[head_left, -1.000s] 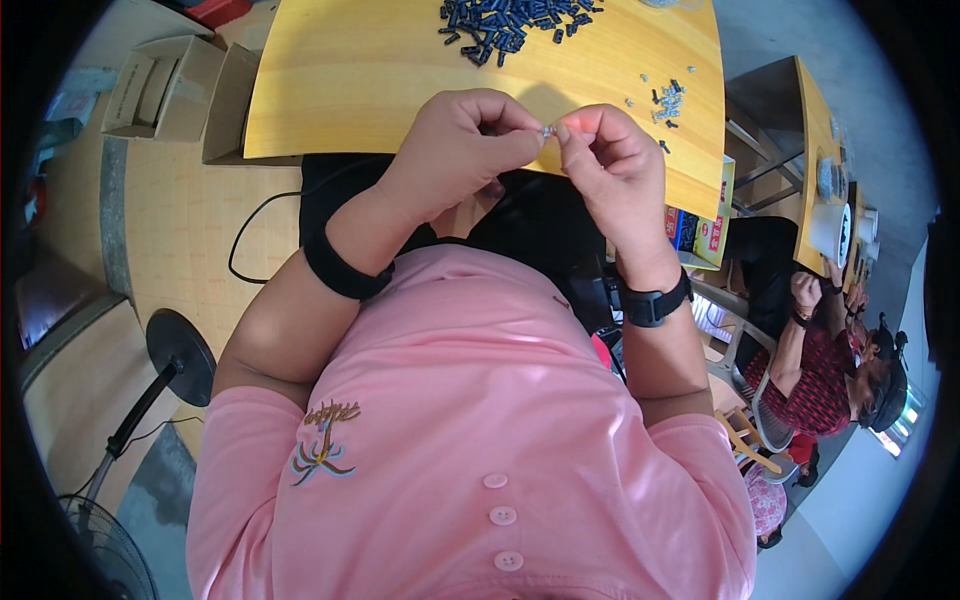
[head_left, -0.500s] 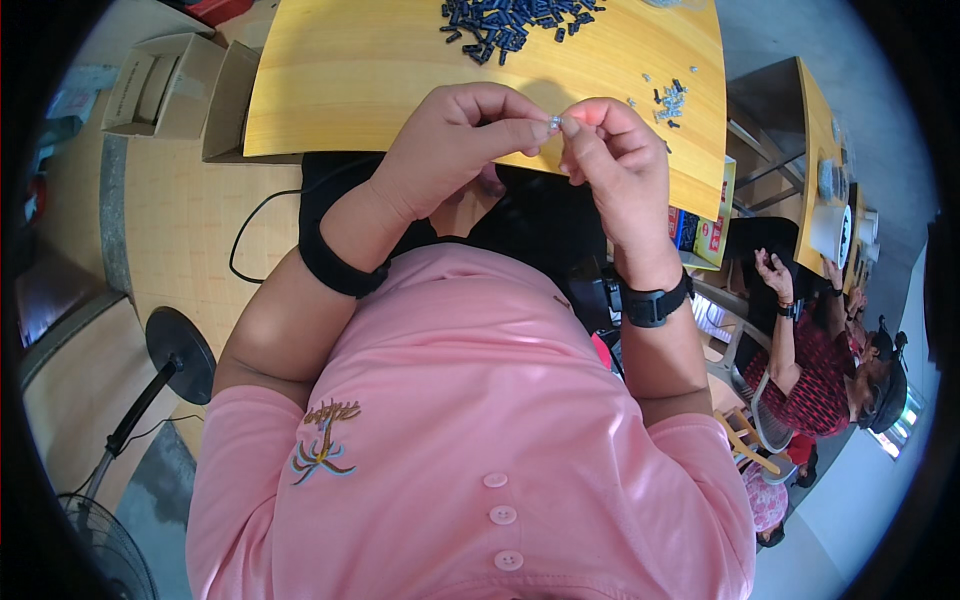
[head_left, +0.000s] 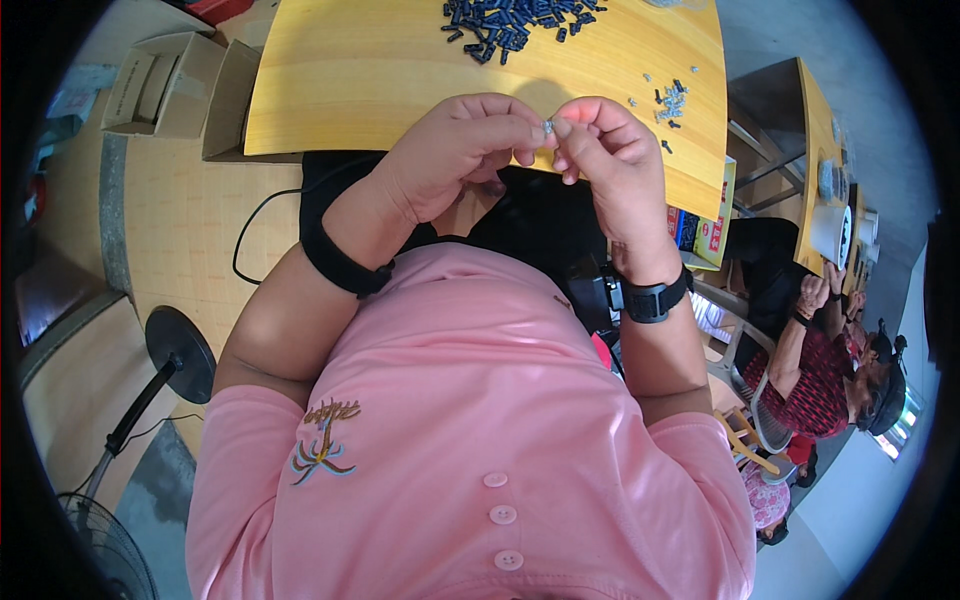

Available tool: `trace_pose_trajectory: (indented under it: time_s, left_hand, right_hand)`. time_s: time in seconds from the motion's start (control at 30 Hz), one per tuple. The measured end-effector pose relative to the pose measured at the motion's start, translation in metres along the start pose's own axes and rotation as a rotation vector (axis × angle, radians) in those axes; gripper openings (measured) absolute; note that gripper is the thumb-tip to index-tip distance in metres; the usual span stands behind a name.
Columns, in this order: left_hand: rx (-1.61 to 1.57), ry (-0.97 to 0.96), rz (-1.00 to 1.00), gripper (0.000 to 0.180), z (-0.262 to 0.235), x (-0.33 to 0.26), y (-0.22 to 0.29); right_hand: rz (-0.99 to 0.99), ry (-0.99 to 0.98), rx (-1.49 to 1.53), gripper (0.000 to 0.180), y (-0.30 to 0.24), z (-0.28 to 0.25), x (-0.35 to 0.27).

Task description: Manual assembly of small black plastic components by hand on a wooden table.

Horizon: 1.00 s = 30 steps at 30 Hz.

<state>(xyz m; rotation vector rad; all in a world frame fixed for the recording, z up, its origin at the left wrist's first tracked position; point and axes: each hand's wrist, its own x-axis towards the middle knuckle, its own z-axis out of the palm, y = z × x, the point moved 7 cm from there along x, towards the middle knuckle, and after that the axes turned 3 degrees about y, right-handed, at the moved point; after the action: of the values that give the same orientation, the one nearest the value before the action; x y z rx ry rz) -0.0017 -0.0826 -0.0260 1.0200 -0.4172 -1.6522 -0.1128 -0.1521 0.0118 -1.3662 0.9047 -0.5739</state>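
Note:
My left hand [head_left: 455,150] and my right hand [head_left: 600,150] meet fingertip to fingertip above the near edge of a yellow wooden table [head_left: 370,70]. Between the pinched fingers sits a tiny silvery part [head_left: 548,127]; both hands pinch it. A heap of small dark blue-black pieces [head_left: 510,18] lies at the far side of the table. A smaller scatter of grey and dark bits [head_left: 668,100] lies to the right of my right hand. I wear a black band on the left wrist and a black watch on the right.
Open cardboard boxes [head_left: 165,80] stand on the floor at the left. A standing fan's base [head_left: 180,355] and cable are lower left. Another person in a red patterned top [head_left: 825,375] sits at a second yellow table [head_left: 815,150] at the right.
My hands have stayed together at the same spot, fingers shifting slightly on the small part. The person at the right lowered a raised hand.

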Motion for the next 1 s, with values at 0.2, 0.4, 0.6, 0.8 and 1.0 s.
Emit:
trace_pose_trajectory:
  time_s: [0.2, 0.4, 0.6, 0.8, 1.0]
  left_hand:
    - [-0.075, -0.065, -0.044, 0.012, 0.002, -0.001, -0.003]
    - [0.163, 0.087, 0.119, 0.013, -0.003, -0.002, 0.004]
    - [0.534, 0.128, 0.397, 0.009, 0.002, -0.009, 0.025]
    - [0.399, 0.119, 0.259, 0.011, 0.001, -0.009, 0.020]
    - [0.148, -0.068, 0.062, 0.018, 0.003, -0.004, 0.003]
  right_hand:
    - [-0.039, -0.054, 0.004, 0.006, -0.004, 0.003, -0.002]
    - [-0.067, -0.019, -0.041, 0.005, -0.009, 0.002, -0.005]
    - [-0.093, -0.001, -0.071, 0.003, -0.017, 0.003, -0.009]
    - [-0.081, 0.029, -0.061, 0.002, -0.010, -0.001, -0.007]
    - [-0.005, -0.031, 0.022, 0.006, -0.005, 0.001, -0.005]
